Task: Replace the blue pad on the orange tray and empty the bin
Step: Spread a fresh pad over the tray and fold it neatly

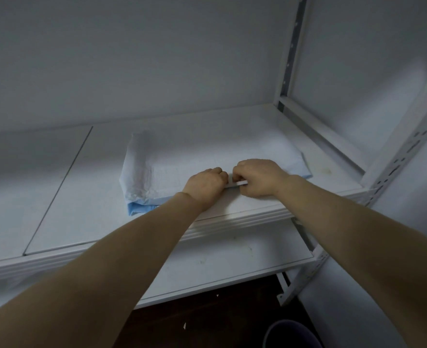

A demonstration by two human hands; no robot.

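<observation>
The folded pad (pixel 232 151) lies in the middle of the frame on a white shelf (pixel 56 184), toward the shelf's right end. Its top face is white and papery, faintly quilted, and its underside shows pale blue along the lower left corner and at the right end. The left end is crumpled and stands up a little; the rest lies flat. Its long axis runs left to right across the frame, roughly parallel to the shelf's front edge.

Both forearms reach up from the bottom of the frame and meet at the pad's near edge. The left hand (pixel 204 184) and the right hand (pixel 255 177) sit knuckles up, almost touching, with fingers curled under. Each pinches a thin white edge of the pad that shows as a narrow strip between them.

A lower shelf (pixel 220 259) sits beneath, and the dark rim of the bin (pixel 290 332) shows at the bottom right.
</observation>
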